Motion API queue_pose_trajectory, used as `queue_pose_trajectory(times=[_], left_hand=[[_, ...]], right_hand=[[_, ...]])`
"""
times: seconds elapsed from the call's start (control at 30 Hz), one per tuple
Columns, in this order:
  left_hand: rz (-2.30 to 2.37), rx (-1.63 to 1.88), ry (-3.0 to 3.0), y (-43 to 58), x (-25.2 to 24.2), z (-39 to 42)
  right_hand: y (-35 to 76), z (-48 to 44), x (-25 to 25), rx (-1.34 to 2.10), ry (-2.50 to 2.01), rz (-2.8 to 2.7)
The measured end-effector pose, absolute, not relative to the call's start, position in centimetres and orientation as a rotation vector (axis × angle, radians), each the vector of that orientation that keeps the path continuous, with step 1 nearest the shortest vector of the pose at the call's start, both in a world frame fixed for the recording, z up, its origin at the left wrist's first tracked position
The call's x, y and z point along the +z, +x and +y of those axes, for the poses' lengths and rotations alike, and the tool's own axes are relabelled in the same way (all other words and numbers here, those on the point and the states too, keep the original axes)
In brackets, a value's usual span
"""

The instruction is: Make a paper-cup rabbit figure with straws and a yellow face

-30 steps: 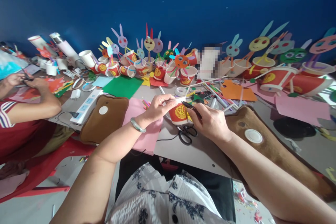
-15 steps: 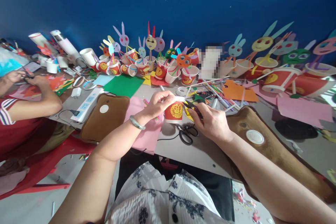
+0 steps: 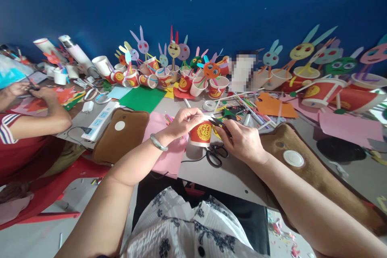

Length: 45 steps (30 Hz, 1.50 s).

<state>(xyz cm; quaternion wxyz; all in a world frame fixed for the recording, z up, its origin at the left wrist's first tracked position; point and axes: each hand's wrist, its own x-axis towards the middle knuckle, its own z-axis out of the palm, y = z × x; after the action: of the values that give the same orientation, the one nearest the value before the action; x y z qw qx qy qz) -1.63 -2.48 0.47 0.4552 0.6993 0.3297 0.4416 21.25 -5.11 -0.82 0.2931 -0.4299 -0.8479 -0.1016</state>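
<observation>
My left hand (image 3: 185, 121), with a bangle on its wrist, pinches a red paper cup (image 3: 200, 134) with gold print at the upper left of its rim. The fingers partly hide the white edge at the top. From the right, my right hand (image 3: 242, 137) is closed round black-handled scissors (image 3: 218, 123), whose blades meet that white edge. The cup is about upright just above the table. A second pair of black scissors (image 3: 215, 156) lies below my right hand, partly behind the cup.
Paper cups with paper rabbit figures (image 3: 211, 70) line the blue wall. A pink sheet (image 3: 163, 145) and a brown pad (image 3: 121, 135) lie left, another brown pad (image 3: 305, 165) right. At the left, a person's hands (image 3: 44, 93) hold something dark. A power strip (image 3: 101, 121) lies between us.
The cup has come down slightly in my left hand, which has shifted a little right. The scissor blades have moved slightly left along the white edge.
</observation>
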Motion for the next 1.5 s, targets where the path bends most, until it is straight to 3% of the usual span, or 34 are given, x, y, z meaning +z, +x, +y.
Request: queue_pose_trajectory(times=[1.5], left_hand=[[0.723,0.948,1.488,-1.5,1.7,-2.3]], right_hand=[[21.1,-5.8,-0.1,-0.137,-1.025,-2.4]])
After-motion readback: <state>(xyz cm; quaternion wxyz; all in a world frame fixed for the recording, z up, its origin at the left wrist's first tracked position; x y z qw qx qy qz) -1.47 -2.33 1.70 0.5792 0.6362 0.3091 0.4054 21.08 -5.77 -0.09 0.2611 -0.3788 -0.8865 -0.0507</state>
